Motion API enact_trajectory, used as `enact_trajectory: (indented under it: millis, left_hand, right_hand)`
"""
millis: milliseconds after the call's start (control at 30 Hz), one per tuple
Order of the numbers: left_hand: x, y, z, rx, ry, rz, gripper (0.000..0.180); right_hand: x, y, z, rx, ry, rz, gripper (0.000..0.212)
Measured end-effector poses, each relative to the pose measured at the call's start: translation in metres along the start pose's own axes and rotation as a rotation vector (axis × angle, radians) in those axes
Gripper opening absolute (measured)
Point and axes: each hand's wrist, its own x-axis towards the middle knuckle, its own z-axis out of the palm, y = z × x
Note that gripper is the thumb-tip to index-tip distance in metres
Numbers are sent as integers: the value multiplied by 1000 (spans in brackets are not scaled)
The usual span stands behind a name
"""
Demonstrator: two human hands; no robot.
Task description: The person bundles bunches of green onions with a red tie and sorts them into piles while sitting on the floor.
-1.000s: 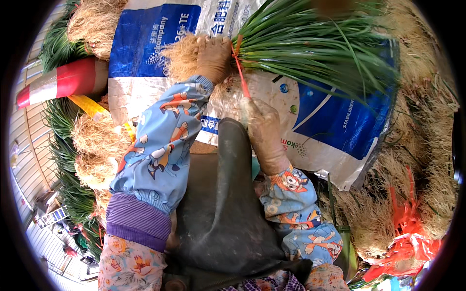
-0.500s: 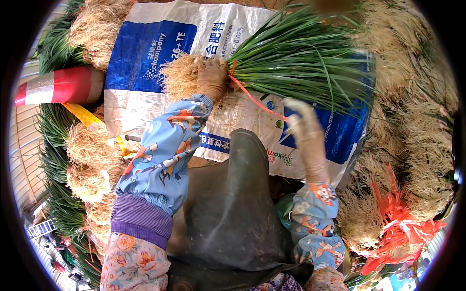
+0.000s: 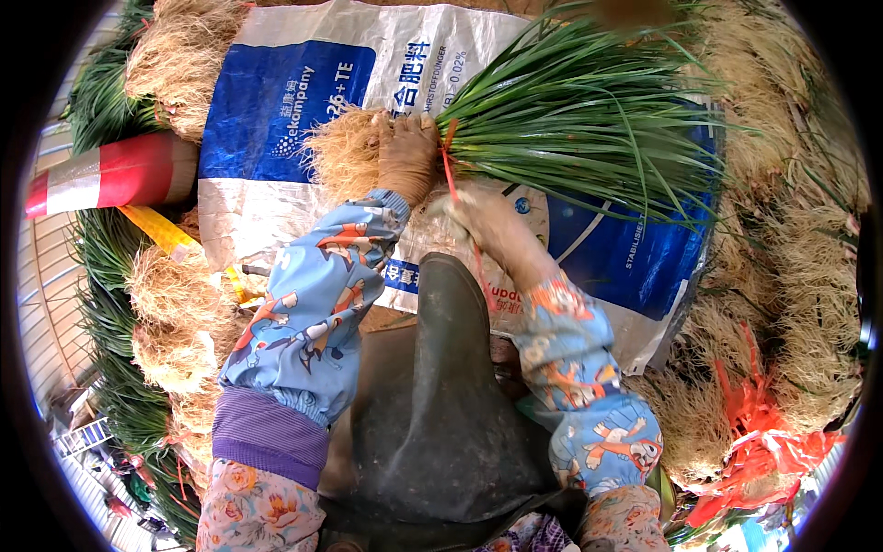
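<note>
A bunch of chive-like greens (image 3: 570,115) lies across a blue and white woven sack (image 3: 589,244), its leaves spread to the right and its pale roots (image 3: 342,147) to the left. My gloved left hand (image 3: 409,158) is closed over the bunch beside the roots, holding it against the sack. Around the base of the leaves passes a red plastic strip (image 3: 450,164). Below the bunch, my gloved right hand (image 3: 487,225) grips that strip, and a loose end hangs beneath the fingers. Its fingertips are slightly blurred.
A dark rubber boot (image 3: 441,368) rises in front of me at the sack's near edge. Rooted bunches (image 3: 175,313) line the left side, and more (image 3: 782,248) are piled right. Red plastic strips (image 3: 768,451) lie at the lower right. A red and white cylinder (image 3: 120,170) stands left.
My right hand has moved left, toward my left hand, pulling the red strip down and inward. The strip now hangs steeply instead of slanting right. My left hand keeps its hold.
</note>
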Motion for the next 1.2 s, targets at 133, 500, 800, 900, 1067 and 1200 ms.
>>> enact_trajectory:
  millis: [133,500,800,900,1067,1200]
  left_hand:
    - [-11,-16,7,-46,-117,-80,56]
    - [2,-17,44,175,42,-27,28]
    - [-6,-1,9,-30,-43,-48,61]
    - [-7,-5,7,-19,-31,11,58]
    - [2,-3,-10,-7,68,105,45]
    - [18,2,-18,62,-191,85,48]
  right_hand:
    - [-5,-21,0,-536,325,-597,23]
    - [50,-14,29,-274,411,-583,10]
    - [-3,-13,52,19,408,-316,14]
    - [-6,-11,62,-282,598,-542,10]
    - [-18,-15,58,-192,447,-365,14]
    - [12,22,83,-614,222,-232,17]
